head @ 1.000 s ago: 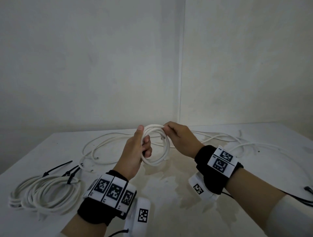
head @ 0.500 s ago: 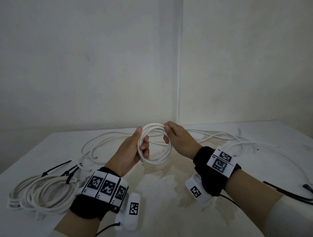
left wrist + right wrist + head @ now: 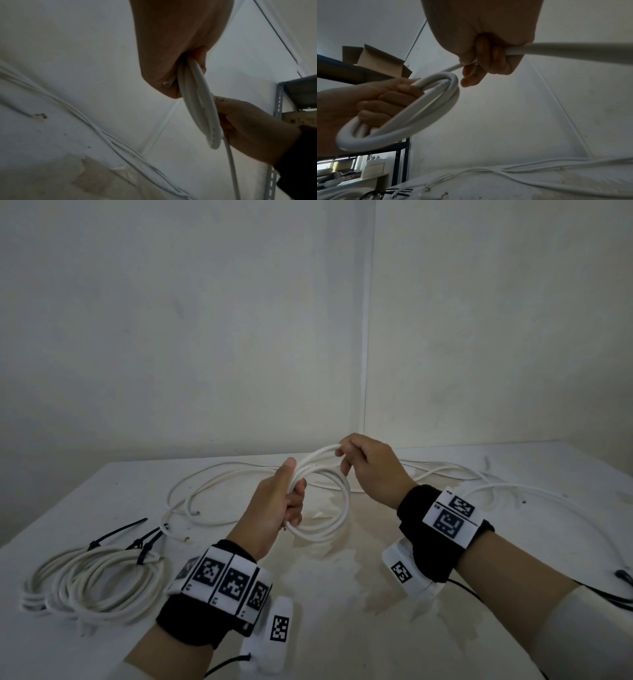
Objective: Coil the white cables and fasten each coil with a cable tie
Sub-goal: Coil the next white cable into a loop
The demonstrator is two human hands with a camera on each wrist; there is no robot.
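Note:
A small coil of white cable (image 3: 337, 510) (image 3: 412, 115) (image 3: 200, 102) hangs in the air above the table. My left hand (image 3: 284, 505) (image 3: 373, 102) grips its left side, thumb up. My right hand (image 3: 363, 463) (image 3: 484, 56) pinches the loose run of the same cable (image 3: 573, 51) at the coil's top right. A finished coil (image 3: 92, 583) lies at the table's left, bound with a black cable tie (image 3: 144, 546). More black cable ties (image 3: 118, 534) lie beside it. Loose white cables (image 3: 212, 494) sprawl across the back of the table.
The white table (image 3: 325, 594) sits in a corner of white walls. Other loose cables (image 3: 534, 494) trail off to the right. A thin black wire (image 3: 613, 590) runs along the right edge. A metal shelf (image 3: 281, 102) and a cardboard box (image 3: 375, 59) stand beyond the table.
My right hand has lifted slightly and drawn the loose cable up over the coil's top. The left hand still grips the coil in about the same place.

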